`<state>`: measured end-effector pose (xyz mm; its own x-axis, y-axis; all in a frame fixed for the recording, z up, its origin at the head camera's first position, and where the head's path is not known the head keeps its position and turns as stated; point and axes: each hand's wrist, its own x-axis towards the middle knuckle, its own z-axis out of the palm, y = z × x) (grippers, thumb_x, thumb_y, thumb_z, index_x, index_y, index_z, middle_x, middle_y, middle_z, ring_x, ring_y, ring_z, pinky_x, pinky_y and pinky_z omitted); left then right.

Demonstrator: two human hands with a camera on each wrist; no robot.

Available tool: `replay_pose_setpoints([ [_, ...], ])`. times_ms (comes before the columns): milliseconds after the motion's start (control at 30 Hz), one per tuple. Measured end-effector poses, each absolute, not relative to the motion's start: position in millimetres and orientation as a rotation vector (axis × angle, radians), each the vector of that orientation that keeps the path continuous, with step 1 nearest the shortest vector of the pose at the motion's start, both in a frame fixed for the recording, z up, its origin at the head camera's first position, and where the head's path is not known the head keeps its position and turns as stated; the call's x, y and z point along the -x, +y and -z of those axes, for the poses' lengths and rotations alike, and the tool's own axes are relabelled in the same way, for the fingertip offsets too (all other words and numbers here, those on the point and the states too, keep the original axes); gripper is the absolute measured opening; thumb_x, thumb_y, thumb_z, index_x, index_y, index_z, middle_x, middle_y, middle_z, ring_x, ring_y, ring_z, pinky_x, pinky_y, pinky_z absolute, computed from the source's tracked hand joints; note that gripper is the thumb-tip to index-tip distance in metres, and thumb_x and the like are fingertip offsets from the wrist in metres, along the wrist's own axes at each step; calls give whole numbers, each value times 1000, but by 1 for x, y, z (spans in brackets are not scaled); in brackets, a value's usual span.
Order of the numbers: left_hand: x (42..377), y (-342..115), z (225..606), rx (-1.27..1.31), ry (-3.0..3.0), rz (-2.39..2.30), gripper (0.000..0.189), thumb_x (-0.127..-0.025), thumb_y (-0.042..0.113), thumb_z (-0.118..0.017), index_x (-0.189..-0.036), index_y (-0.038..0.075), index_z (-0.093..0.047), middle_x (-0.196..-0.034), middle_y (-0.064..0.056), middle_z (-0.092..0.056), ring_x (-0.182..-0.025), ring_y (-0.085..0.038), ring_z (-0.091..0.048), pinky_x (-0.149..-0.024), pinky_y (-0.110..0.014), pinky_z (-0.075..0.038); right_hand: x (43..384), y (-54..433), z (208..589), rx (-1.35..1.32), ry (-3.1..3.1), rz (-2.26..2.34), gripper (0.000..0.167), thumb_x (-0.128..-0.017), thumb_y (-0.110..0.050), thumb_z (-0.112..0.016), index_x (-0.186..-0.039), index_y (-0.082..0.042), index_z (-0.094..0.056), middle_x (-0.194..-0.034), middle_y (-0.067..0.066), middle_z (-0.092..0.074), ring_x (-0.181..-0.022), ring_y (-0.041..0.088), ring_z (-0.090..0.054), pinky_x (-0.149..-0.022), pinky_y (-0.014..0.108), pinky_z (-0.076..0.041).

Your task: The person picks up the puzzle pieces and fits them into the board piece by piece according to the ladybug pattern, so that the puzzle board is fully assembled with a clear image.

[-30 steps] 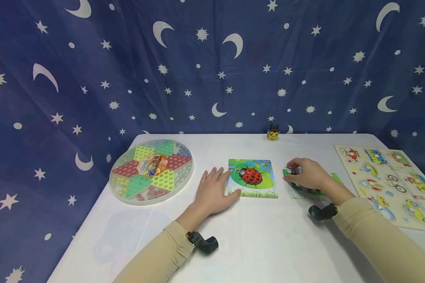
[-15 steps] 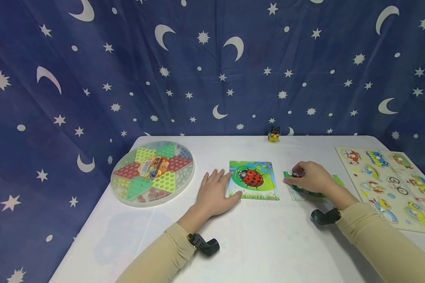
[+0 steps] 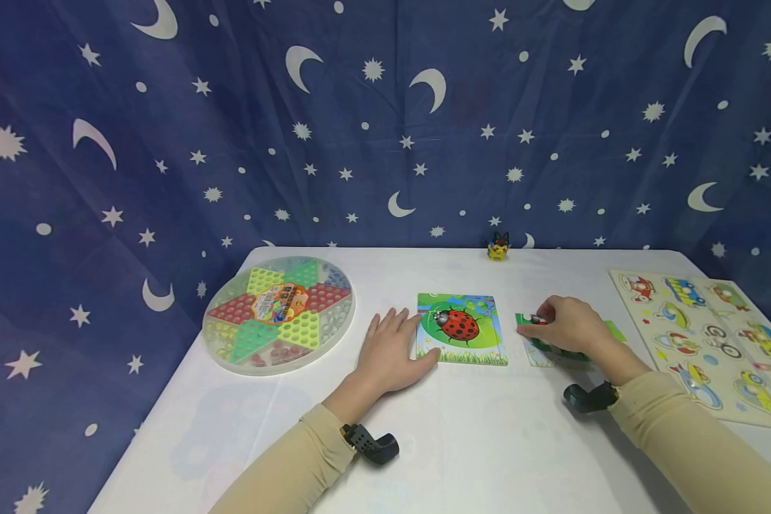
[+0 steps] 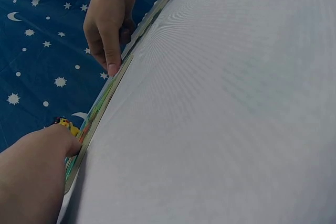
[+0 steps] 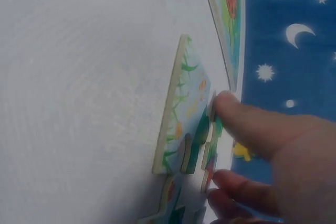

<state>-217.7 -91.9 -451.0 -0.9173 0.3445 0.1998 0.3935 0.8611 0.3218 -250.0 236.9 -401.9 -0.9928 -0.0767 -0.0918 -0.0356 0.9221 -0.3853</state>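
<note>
My left hand rests with spread fingers against the left side of a square ladybug puzzle; its thumb touches the front left corner. Right of that puzzle, my right hand reaches over a group of green puzzle pieces on the white table. Thumb and fingers pinch a green and red jigsaw piece by its ends in the right wrist view. Beside it is a larger piece with a grass print. The palm hides part of the group in the head view.
A round Chinese checkers set lies at the left. Along the right edge is a wooden peg puzzle board with vehicle pictures. A small yellow figurine stands at the back, before a dark blue star-patterned curtain.
The right index finger has drawn back from the left end of the pieces to the far side, closer in with the thumb. The left hand stays put. The head view has shifted slightly.
</note>
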Motion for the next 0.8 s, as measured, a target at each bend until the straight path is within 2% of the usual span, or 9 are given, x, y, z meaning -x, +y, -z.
replay_pose_setpoints([
  [333, 216, -91, 450, 573, -2908, 547, 76, -94, 60, -54, -153, 14, -49, -157, -15, -44, -150, -36, -30, -123, -55, -14, 250, 237, 402, 47, 2941, 660, 64, -84, -47, -82, -111, 6, -58, -95, 16, -60, -83, 30, -54, -65, 36, -48],
  [567, 216, -90, 450, 558, -2912, 546, 77, -94, 61, -54, -153, 11, -48, -157, -15, -44, -150, -35, -30, -124, -54, -14, 253, 234, 404, 51, 2923, 771, 64, -81, -41, -87, -116, 3, -55, -107, 20, -61, -90, 32, -55, -70, 37, -49],
  [800, 216, -91, 450, 562, -2916, 535, 76, -95, 60, -53, -153, 11, -49, -157, -15, -44, -150, -35, -30, -124, -54, -14, 255, 231, 404, 155, 2917, 814, 57, -86, -33, -84, -130, -6, -59, -111, 18, -65, -93, 32, -59, -71, 38, -51],
])
